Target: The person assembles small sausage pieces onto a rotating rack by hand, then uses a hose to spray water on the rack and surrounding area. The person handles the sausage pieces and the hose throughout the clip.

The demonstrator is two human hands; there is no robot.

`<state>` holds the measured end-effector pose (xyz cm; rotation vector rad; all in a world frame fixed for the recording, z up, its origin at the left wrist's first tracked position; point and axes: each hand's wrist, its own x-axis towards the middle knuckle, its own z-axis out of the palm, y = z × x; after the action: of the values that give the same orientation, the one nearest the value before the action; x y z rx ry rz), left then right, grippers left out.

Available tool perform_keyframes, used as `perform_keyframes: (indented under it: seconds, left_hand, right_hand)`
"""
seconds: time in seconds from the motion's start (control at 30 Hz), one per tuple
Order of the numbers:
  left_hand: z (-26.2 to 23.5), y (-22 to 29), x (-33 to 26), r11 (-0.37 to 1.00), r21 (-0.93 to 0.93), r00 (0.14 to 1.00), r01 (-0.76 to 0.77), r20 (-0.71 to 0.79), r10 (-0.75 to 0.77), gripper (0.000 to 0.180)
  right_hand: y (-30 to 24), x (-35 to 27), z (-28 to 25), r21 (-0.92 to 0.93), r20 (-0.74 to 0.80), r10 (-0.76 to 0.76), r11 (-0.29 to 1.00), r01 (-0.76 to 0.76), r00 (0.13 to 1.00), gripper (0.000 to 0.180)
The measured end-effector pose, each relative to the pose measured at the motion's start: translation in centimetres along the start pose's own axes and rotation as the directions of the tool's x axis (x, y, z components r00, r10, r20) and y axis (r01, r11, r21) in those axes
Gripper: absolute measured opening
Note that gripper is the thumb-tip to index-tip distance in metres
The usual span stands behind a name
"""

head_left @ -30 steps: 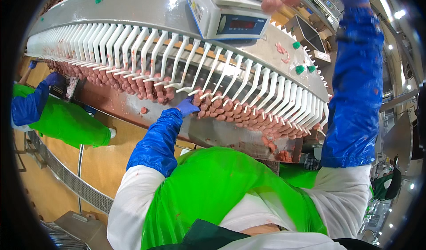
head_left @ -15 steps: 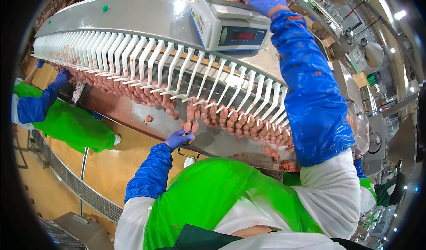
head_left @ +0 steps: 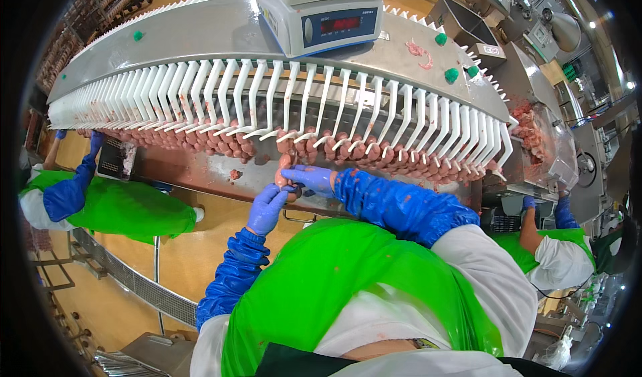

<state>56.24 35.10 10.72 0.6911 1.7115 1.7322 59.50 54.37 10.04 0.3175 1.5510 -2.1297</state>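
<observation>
My left hand (head_left: 267, 210), in a purple glove, pinches the lower end of a string of pink sausage links (head_left: 285, 160) that hangs in front of a white hook. From the right, my right hand (head_left: 310, 179) closes its fingers on the same links just above the left one. The exact grip at the fingertips is partly hidden. Along the row of white hooks (head_left: 236, 99) hang many more linked sausages (head_left: 351, 148), on both sides of my hands. Blue sleeves cover both forearms.
Behind the hooks a scale (head_left: 338, 28) with a red display stands on a metal top (head_left: 200, 26) with green knobs (head_left: 451, 75). A metal trough (head_left: 257, 183) runs below the sausages. Co-workers in green aprons stand at the left (head_left: 120, 203) and right (head_left: 508, 248). Raw meat (head_left: 528, 133) lies at the far right.
My right hand has come down from the scale's pan to the sausage links beside my left hand. The left hand keeps its hold. The view has shifted, showing more on the right.
</observation>
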Motion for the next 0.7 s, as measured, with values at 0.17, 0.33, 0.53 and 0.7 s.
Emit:
perform_keyframes:
  seconds: [0.17, 0.33, 0.53, 0.7]
  left_hand:
    - [-0.4, -0.1, -1.4, 0.943, 0.332, 0.999, -0.030, 0.053, 0.013, 0.022]
    - [-5.2, -4.0, 1.0, 0.689, 0.707, 0.944, 0.158, 0.096, -0.314, 0.029]
    - [-8.8, -3.5, 14.6, 0.927, 0.376, 0.999, -0.012, -0.026, 0.023, 0.033]
    - [-6.9, -2.2, 18.8, 0.683, 0.690, 0.964, -0.239, 0.254, 0.081, 0.033]
  right_hand:
    - [0.4, 4.0, 0.1, 0.151, -0.041, 0.040, 0.988, -0.033, 0.998, 0.039]
    - [3.5, 6.1, -2.9, -0.410, -0.184, -0.097, 0.912, 0.013, 0.978, 0.043]
    - [8.2, 1.6, -5.8, -0.556, -0.094, -0.103, 0.830, 0.033, 0.990, 0.037]
    - [2.8, -9.5, -6.0, -0.530, -0.132, -0.033, 0.847, -0.042, 0.991, 0.034]
